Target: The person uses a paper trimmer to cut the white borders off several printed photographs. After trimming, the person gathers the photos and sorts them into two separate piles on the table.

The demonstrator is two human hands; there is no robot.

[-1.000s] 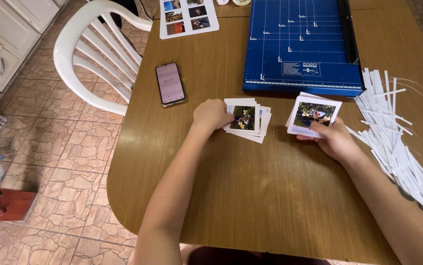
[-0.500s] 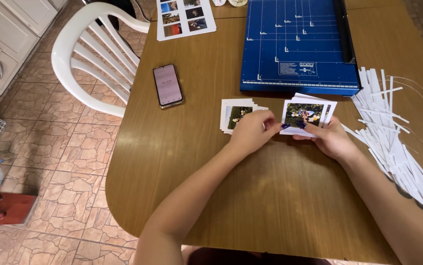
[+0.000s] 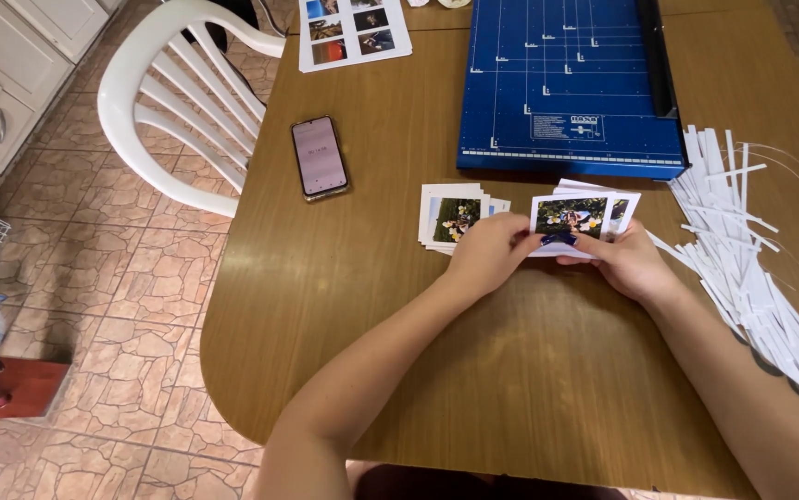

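From the head view, both hands meet just in front of the blue paper cutter [image 3: 571,88], near its front edge. The right hand [image 3: 629,264] holds a small fan of white-bordered photo prints [image 3: 573,218], its grip closed on their lower right edge with the thumb lying over the front. The left hand [image 3: 490,252] has its fingers pinched on the lower left corner of the front print, so both hands grip the same fan of prints, which is tilted up off the wooden bench [image 3: 510,370].

Just left of the held prints, still in front of the cutter's left corner, a second stack of prints [image 3: 450,215] lies flat on the bench, touching the left hand's knuckles or nearly so.

Left of the cutter lies a phone [image 3: 319,156], screen up. Beyond it, beside the cutter's far left corner, sits an uncut sheet of photos [image 3: 351,30].

Right of the cutter's front corner, a heap of white paper strips [image 3: 751,250] spreads along the bench edge, beside the right forearm.

A white plastic chair [image 3: 172,93] stands on the tiled floor left of the phone.
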